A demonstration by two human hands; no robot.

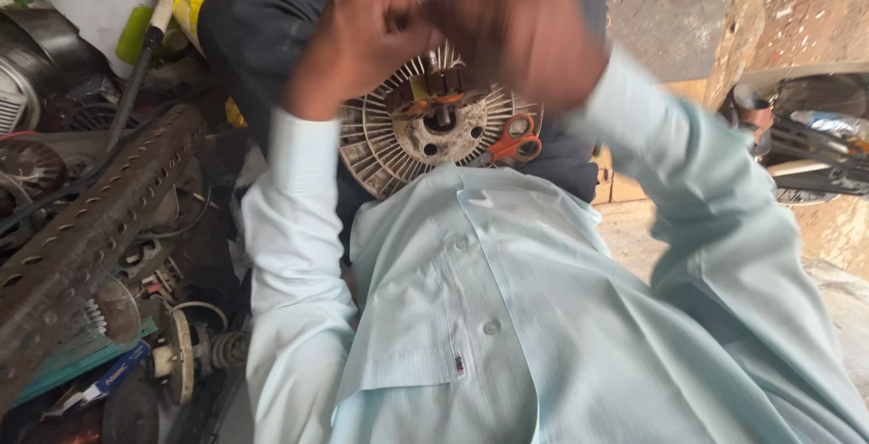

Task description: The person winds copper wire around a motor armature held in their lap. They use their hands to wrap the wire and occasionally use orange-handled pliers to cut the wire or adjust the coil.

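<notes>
Hands raised close to the camera, both blurred: left hand (358, 41) curled into a loose fist, right hand (520, 23) too smeared to tell how its fingers sit. Nothing clearly gripped by either. Just below them, resting on the dark-trousered lap, round white ribbed motor part with copper windings (425, 127); orange-handled scissors (513, 143) against its right edge. Rusty perforated metal bar (86, 236) at left
</notes>
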